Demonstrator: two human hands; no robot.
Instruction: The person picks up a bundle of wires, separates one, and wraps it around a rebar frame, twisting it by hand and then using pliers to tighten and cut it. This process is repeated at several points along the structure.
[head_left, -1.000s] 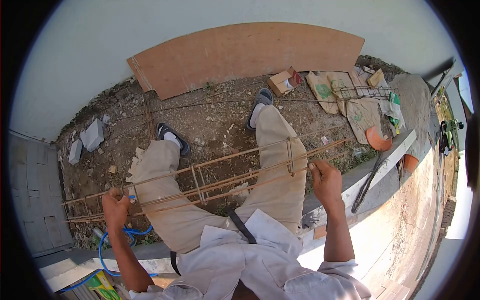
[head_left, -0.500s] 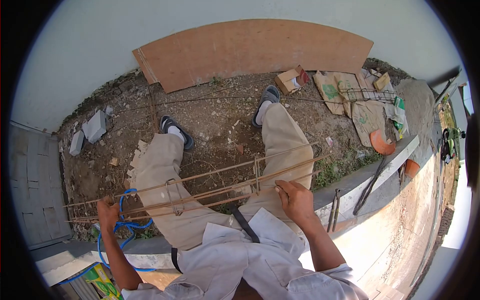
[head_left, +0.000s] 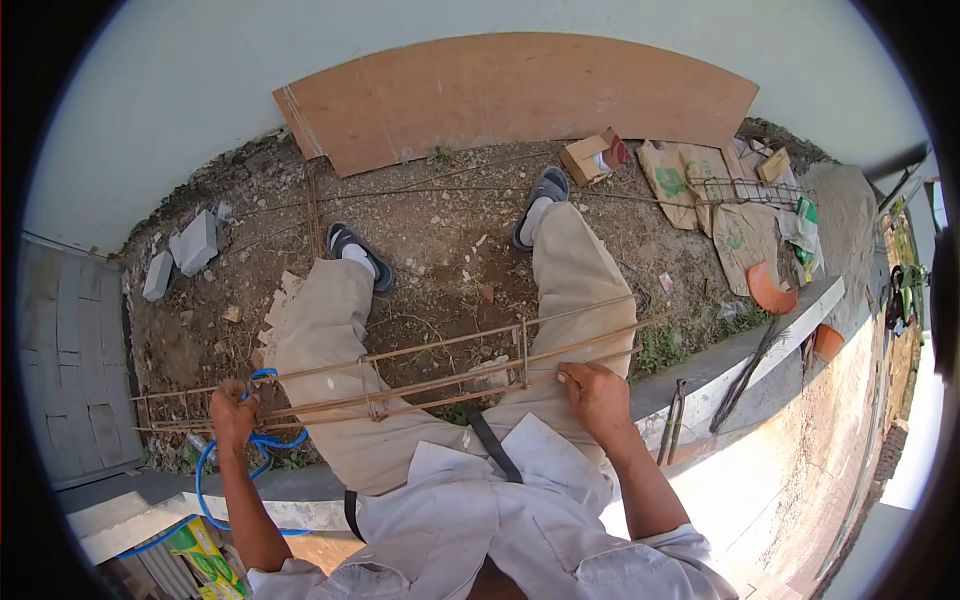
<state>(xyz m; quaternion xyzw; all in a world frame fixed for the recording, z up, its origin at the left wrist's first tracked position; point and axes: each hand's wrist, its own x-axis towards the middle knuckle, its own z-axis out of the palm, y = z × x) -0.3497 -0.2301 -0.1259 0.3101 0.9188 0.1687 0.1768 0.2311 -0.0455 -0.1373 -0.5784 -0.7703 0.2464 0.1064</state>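
A long, narrow rebar cage (head_left: 450, 392) of thin rusty rods lies across my thighs. Two wire stirrups stand around its rods, one stirrup (head_left: 524, 355) near my right knee and another (head_left: 370, 388) over my left thigh. At the cage's left end, my left hand (head_left: 233, 415) is closed on the rods, its fingertips partly hidden. My right hand (head_left: 597, 402) pinches the lower rod close to its right end, thumb and forefinger together. A blue hose (head_left: 262, 452) loops behind and below my left hand.
Pincers (head_left: 673, 422) and a bundle of tie wire (head_left: 742, 388) lie on the concrete ledge (head_left: 815, 295) to the right. Beyond are an orange bowl-like piece (head_left: 770, 288), paper sacks (head_left: 745, 240) and an opened carton (head_left: 590, 160). Grey blocks (head_left: 197, 243) sit left; plywood (head_left: 520, 100) leans on the wall.
My left hand has moved slightly right and up along the cage. The left stirrup stands straighter and a little farther right. My right hand keeps nearly the same place.
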